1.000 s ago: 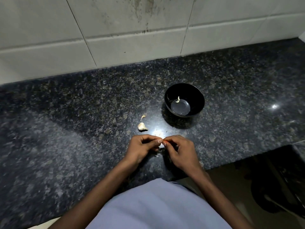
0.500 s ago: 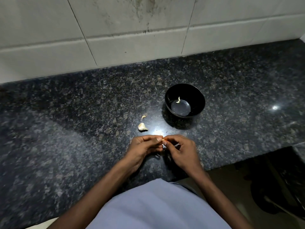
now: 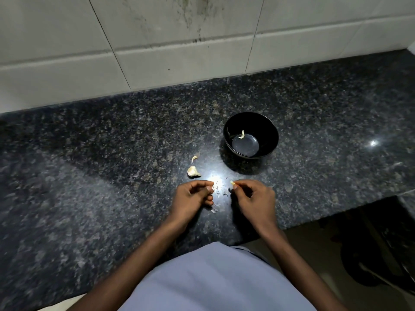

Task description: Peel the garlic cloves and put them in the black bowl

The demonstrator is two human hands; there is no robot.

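Note:
The black bowl [image 3: 267, 129] stands on the dark granite counter [image 3: 112, 176] and holds one small pale clove [image 3: 241, 134]. My right hand [image 3: 253, 198] pinches a small pale garlic clove [image 3: 232, 182] at its fingertips, just in front of the bowl. My left hand [image 3: 193, 196] hovers a short gap to the left with its fingers curled; thumb and forefinger meet, and what they hold is too small to make out. An unpeeled clove [image 3: 193, 171] lies on the counter beyond the left hand, with a thin curl of skin [image 3: 194, 158] just behind it.
Small bits of peel [image 3: 216, 194] are scattered on the counter between and below my hands. A tiled wall [image 3: 179, 52] rises behind the counter. The counter's front edge steps back at the right, with dark floor [image 3: 370, 254] below.
My hands were pressed together around the clove; now they have drawn apart, the right one carrying the clove to the right, and peel bits lie between them.

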